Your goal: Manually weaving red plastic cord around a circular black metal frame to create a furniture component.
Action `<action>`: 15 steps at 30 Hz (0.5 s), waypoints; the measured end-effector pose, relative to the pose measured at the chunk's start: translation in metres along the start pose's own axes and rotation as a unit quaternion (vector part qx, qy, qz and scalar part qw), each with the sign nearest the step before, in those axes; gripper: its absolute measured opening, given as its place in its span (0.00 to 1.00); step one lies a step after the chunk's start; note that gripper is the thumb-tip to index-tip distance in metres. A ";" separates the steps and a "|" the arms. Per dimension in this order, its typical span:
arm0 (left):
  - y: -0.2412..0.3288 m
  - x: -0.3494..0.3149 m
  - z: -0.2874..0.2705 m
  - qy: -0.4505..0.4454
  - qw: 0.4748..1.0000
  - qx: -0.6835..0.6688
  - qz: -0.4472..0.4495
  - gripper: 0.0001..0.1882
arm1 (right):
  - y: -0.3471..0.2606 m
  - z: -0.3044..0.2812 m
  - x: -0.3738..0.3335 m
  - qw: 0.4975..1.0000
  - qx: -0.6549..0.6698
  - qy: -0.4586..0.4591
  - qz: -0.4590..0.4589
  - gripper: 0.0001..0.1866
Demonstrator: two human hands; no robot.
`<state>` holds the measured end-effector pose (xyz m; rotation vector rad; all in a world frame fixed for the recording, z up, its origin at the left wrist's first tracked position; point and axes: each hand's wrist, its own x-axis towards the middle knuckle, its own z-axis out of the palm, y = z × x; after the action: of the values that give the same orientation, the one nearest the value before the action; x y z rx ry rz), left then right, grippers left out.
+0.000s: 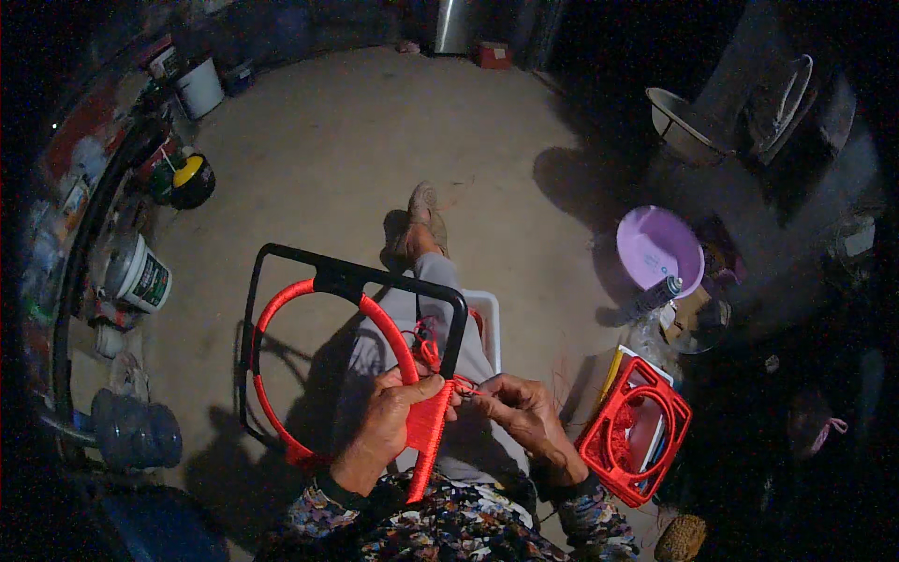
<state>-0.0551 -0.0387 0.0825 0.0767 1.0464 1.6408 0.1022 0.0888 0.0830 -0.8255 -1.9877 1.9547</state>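
One black rectangular frame with a red cord-wrapped ring sits above the lap, its wrapped side running toward the torso; the left hand clamps that side, and the right hand, just right of it, has fingers seemingly pinching thin red cord.

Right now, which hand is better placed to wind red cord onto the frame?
Probably the right hand: its fingers are pinched together beside the frame, close to the loose red cord, while the left hand grips the frame, likely steadying it.
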 end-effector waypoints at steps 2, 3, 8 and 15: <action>-0.001 0.000 -0.005 0.002 1.000 -0.004 0.008 0.08 | 0.005 -0.013 0.005 0.984 -0.159 0.082 -0.024 0.09; -0.002 0.001 -0.005 0.000 1.000 -0.005 0.010 0.08 | 0.004 -0.018 0.008 0.962 -0.239 0.127 -0.036 0.09; -0.007 0.004 0.002 -0.011 1.000 0.002 0.013 0.07 | -0.038 0.004 0.030 0.910 -0.247 0.147 -0.299 0.04; -0.031 0.013 -0.007 -0.036 0.995 -0.027 0.088 0.15 | -0.047 0.029 0.051 0.768 -0.526 0.088 -0.355 0.09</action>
<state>-0.0399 -0.0334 0.0518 0.1956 0.9608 1.8113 0.0343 0.0943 0.1157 -0.2622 -2.6369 0.2430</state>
